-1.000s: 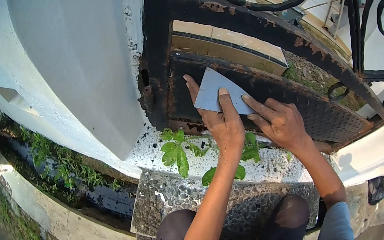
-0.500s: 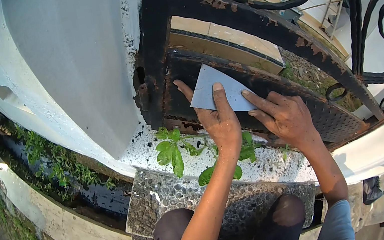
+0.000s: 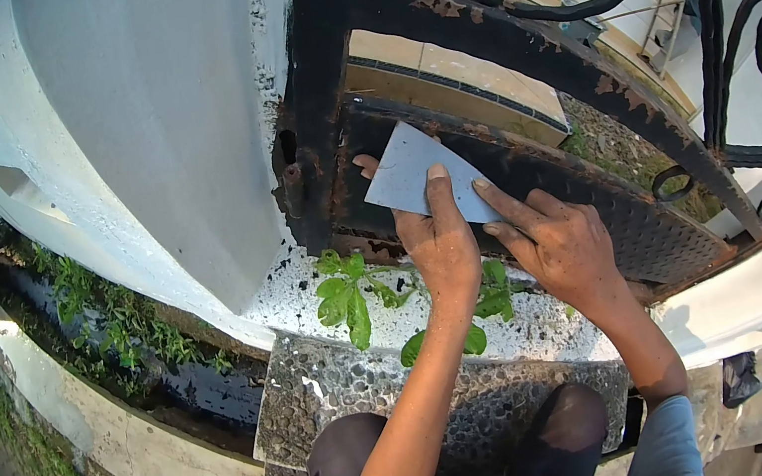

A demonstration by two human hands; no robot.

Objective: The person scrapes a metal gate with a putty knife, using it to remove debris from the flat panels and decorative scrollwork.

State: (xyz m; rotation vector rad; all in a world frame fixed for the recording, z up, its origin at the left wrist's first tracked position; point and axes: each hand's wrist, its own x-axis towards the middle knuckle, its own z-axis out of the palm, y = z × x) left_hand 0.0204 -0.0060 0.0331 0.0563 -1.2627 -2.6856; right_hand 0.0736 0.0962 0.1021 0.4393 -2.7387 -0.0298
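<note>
The left hand grips a gray sheet, thumb on top, before a rusting black gate; the right hand touches its four-o'clock corner (whether pinching, one cannot tell). Leaves show at eight o'clock, a white pillar at ten.

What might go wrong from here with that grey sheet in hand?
The left hand and right hand are bare, so the gate's flaking, rusty metal could scrape them.
The grey sheet may slip or crease, since the left thumb presses only its lower part.
Green leaves beside the left forearm might get crushed.
</note>
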